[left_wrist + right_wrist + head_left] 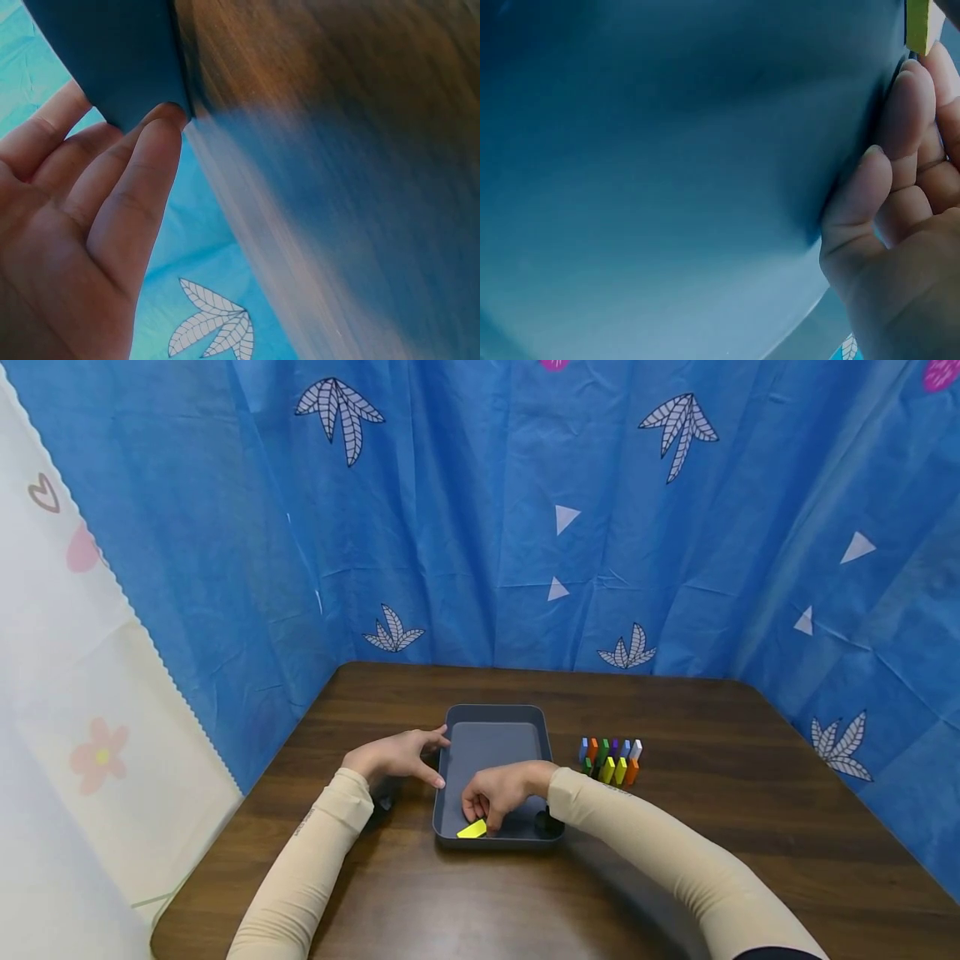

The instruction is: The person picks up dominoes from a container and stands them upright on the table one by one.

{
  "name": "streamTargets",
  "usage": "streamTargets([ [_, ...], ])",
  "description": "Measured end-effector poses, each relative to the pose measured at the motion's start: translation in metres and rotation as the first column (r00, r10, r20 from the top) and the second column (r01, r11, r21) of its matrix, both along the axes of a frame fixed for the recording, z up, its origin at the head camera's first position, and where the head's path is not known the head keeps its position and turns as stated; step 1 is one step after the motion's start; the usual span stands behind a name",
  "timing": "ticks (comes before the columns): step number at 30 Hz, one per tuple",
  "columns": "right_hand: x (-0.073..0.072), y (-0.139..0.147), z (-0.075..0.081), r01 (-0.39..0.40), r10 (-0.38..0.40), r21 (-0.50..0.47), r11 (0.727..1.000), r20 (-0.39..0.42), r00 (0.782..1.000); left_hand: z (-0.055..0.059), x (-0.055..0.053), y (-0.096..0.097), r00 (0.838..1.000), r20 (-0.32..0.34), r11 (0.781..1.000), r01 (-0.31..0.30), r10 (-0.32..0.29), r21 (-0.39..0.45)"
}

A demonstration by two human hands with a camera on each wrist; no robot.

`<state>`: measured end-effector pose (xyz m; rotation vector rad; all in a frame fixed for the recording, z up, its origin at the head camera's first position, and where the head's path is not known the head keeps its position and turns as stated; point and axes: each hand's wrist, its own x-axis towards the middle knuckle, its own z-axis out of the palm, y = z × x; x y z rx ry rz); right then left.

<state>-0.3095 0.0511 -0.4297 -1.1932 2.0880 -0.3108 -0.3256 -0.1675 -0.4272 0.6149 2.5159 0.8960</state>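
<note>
A dark grey rectangular tray (495,737) lies on the table under both hands. My right hand (504,789) reaches into its near end. Between that hand's thumb and fingers is a bright yellow block (472,829), flat and domino-like, held near the tray's front wall. The same yellow block (918,26) shows at the fingertips in the upper corner of the right wrist view. My left hand (401,756) is at the tray's left side, thumb and fingers spread along the rim. In the left wrist view its extended fingertips (161,131) touch the tray's outer wall (124,56).
Right of the tray, several small coloured blocks (609,768) stand upright in two rows on the brown wooden table (712,802). A blue patterned curtain (480,527) hangs behind the table, and a white one (82,677) at the left.
</note>
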Motion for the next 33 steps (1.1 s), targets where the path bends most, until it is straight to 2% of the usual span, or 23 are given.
streamTargets([
  [7, 0.0018, -0.0012, 0.0001, 0.0, 0.001, 0.02, 1.0, -0.039, 0.999, -0.0003, 0.0008, 0.0004, 1.0, -0.004, 1.0, 0.001, -0.002, -0.011],
  [13, 0.002, 0.0005, 0.0009, 0.009, -0.006, 0.035, 0.999, -0.069, 0.998, -0.0017, -0.0001, 0.0006, 0.999, -0.037, 0.999, 0.031, -0.032, -0.034],
  [20, 0.0024, 0.0027, 0.0025, 0.012, -0.009, 0.038, 0.999, -0.099, 0.995, -0.0015, -0.001, 0.0015, 0.999, -0.022, 0.999, 0.025, -0.026, -0.028],
  [27, 0.0022, 0.0025, 0.0021, 0.001, 0.001, 0.025, 1.0, -0.099, 0.995, -0.0016, -0.0013, 0.001, 1.0, -0.014, 0.999, 0.021, -0.021, -0.03],
  [33, 0.0009, 0.0027, 0.0022, 0.006, -0.006, 0.004, 1.0, -0.078, 0.997, -0.0017, -0.0018, 0.0, 0.999, -0.036, 0.999, 0.027, -0.028, -0.045],
])
